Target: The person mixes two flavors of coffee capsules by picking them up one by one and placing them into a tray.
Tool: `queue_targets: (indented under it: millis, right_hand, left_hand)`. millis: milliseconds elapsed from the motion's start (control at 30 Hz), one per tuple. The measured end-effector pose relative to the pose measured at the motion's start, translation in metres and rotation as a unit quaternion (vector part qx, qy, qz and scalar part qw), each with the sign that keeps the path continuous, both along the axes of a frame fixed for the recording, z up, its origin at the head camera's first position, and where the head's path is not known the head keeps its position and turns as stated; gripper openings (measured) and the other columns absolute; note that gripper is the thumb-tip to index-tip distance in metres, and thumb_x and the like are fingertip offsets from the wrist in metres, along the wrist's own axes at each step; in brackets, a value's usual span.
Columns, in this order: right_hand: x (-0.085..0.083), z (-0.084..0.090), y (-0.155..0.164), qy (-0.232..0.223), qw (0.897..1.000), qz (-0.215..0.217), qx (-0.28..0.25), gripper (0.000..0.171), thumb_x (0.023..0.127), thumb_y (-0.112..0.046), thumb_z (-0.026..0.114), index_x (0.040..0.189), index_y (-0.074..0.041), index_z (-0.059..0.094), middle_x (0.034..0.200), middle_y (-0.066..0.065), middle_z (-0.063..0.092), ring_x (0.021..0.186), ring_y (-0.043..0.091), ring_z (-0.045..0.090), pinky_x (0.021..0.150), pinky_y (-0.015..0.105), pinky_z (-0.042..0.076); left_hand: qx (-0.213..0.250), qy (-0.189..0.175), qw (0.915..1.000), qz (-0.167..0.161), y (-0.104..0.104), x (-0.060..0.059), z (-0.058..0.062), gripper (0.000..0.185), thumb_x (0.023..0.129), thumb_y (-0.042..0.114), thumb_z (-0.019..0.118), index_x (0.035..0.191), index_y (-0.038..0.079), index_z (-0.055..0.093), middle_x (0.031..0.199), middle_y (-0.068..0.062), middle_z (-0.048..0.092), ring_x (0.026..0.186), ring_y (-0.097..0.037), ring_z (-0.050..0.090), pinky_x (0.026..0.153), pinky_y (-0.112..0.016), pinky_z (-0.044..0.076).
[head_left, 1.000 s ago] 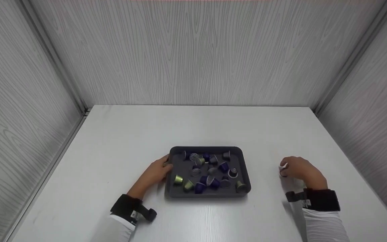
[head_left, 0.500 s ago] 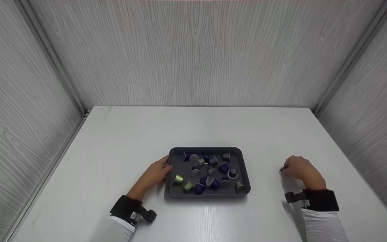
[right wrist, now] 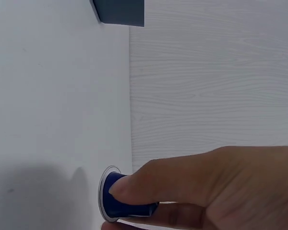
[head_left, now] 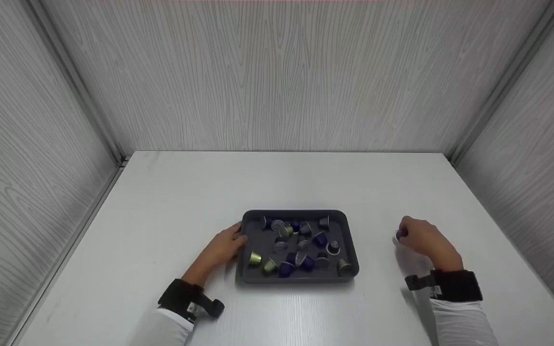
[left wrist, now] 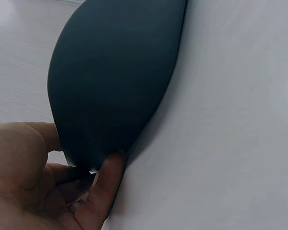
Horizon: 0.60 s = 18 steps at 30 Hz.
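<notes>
A dark grey tray (head_left: 296,279) sits on the white table, with several green, purple and dark coffee capsules lying at various angles in it. My left hand (head_left: 223,244) grips the tray's left edge; in the left wrist view, the thumb and fingers of that hand (left wrist: 48,187) close round the rim. To the right of the tray, my right hand (head_left: 428,240) pinches a dark blue coffee capsule (right wrist: 129,199) between thumb and fingers, its silver rim facing away from the palm. From the head, most of that capsule is hidden by the fingers.
The white table (head_left: 190,192) is bounded by a wood-grain back panel (head_left: 277,77) and side panels at left and right. A stretch of table separates the tray from the right hand. Each wrist wears a black strap with a small camera arm.
My right hand has moved slightly up and left in the head view, and the blue capsule now shows at its fingertips. The left hand and the tray stay where they were.
</notes>
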State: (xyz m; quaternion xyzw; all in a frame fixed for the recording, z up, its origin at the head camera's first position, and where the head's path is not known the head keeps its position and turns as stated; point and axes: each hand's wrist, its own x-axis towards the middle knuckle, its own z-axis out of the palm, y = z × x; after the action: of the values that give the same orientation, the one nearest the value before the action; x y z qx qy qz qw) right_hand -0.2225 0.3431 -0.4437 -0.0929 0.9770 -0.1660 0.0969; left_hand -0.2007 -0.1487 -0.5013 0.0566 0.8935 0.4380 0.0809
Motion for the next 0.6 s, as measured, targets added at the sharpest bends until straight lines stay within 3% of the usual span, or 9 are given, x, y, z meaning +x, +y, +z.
queue_targets:
  millis: [67, 267, 600]
  right_hand:
    - [-0.001, -0.001, -0.003, 0.016, 1.000, 0.007, -0.001, 0.021, 0.088, -0.010, 0.061, 0.105, 0.004, 0.062, 0.091, 0.013, 0.063, 0.080, 0.029, 0.056, 0.069, 0.044, 0.046]
    - [0.000, 0.000, -0.016, 0.066, 0.998, 0.018, -0.006, 0.029, 0.089, -0.009, 0.067, 0.114, 0.007, 0.065, 0.110, 0.025, 0.066, 0.101, 0.042, 0.061, 0.085, 0.054, 0.047]
    - [0.002, 0.012, -0.063, 0.163, 0.984, 0.067, -0.027, 0.029, 0.087, -0.009, 0.073, 0.112, 0.005, 0.070, 0.101, 0.018, 0.071, 0.093, 0.035, 0.066, 0.081, 0.050, 0.051]
  left_hand:
    - [0.002, -0.002, 1.0000, -0.002, 0.000, 0.000, 0.000, 0.056, 0.099, 0.022, 0.049, 0.150, 0.004, 0.037, 0.142, -0.021, 0.049, 0.124, -0.033, 0.050, 0.102, -0.048, 0.039]
    - [0.018, -0.019, 0.9996, -0.009, 0.001, 0.000, 0.000, 0.054, 0.100, 0.021, 0.048, 0.151, 0.007, 0.037, 0.140, -0.017, 0.052, 0.102, -0.026, 0.060, 0.078, -0.041, 0.052]
    - [-0.001, 0.009, 0.9999, -0.007, 0.000, -0.001, 0.000, 0.053, 0.099, 0.019, 0.049, 0.150, 0.008, 0.040, 0.136, -0.016, 0.056, 0.099, -0.026, 0.060, 0.079, -0.040, 0.049]
